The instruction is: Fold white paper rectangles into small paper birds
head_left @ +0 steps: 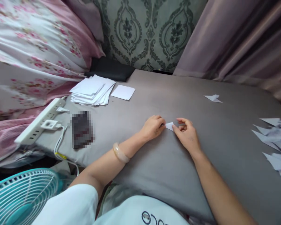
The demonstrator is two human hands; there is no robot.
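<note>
A small folded piece of white paper (170, 126) is between my two hands, just above or on the grey tabletop. My left hand (154, 126), with a pale bangle on its wrist, has its fingers closed on the paper's left end. At the right end, my right hand (186, 132) pinches the paper between thumb and fingers, its index finger raised. My fingers cover both ends, so only the middle of the paper shows.
A stack of white paper sheets (91, 90) and a smaller pile (123, 92) lie at the back left. One folded paper piece (213, 98) sits back right; several more (275, 137) are heaped at the right edge. A power strip (41, 120), blurred dark object (82, 130) and fan (25, 197) are left.
</note>
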